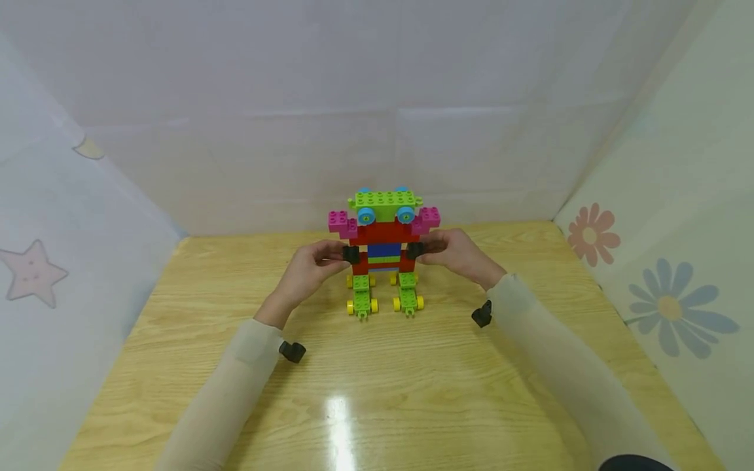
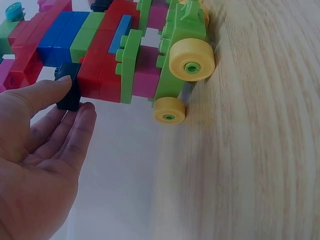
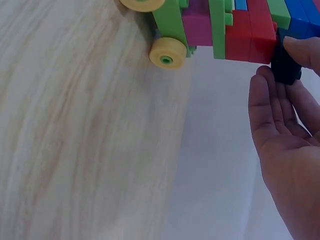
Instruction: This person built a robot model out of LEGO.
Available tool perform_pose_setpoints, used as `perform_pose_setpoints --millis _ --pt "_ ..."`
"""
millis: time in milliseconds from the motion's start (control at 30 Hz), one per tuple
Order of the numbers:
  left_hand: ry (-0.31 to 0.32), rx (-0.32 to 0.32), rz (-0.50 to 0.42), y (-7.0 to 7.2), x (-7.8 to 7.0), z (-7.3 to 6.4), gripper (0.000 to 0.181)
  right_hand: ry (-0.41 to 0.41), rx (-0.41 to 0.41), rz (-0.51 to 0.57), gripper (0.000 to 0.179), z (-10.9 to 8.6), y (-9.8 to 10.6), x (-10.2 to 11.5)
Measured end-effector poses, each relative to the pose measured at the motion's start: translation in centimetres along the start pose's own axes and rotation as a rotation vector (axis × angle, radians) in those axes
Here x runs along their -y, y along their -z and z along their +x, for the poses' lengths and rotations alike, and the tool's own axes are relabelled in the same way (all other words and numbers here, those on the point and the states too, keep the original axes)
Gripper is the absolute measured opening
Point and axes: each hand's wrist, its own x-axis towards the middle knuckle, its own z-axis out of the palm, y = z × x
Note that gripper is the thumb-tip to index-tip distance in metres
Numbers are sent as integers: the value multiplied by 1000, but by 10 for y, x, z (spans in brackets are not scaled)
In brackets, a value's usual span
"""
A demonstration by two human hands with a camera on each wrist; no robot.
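A toy-brick figure [image 1: 384, 232] stands upright on the table, with a red body, blue and green bricks in its middle, and pink bricks at its shoulders. Its head is a lime plate with blue wheels, and its feet are green bases on yellow wheels [image 2: 191, 60]. On the figure's left side in the head view, my left hand [image 1: 307, 269] pinches a black brick [image 2: 68, 86] between thumb and fingers. My right hand [image 1: 462, 256] pinches another black brick [image 3: 286, 59] at the opposite side. Both black bricks touch the red bricks; whether they are attached I cannot tell.
The wooden table [image 1: 383, 392] ends at a pale covered wall [image 1: 294, 144] close behind the figure. Side panels carry a star [image 1: 34, 273] and flowers [image 1: 669, 307]. Small black devices [image 1: 292, 351] sit at both wrists. A dark rounded object [image 1: 633, 463] shows at bottom right.
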Motion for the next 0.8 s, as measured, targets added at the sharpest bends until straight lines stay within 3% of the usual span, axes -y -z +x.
perform_pose_setpoints --millis 233,467,800 --pt "-1 6 13 0 -1 2 39 25 26 -83 31 -1 4 7" --pt "4 8 7 0 0 1 39 41 54 -176 40 1 7 14" --pt "-1 8 27 1 -1 3 38 30 66 -204 38 -1 7 24"
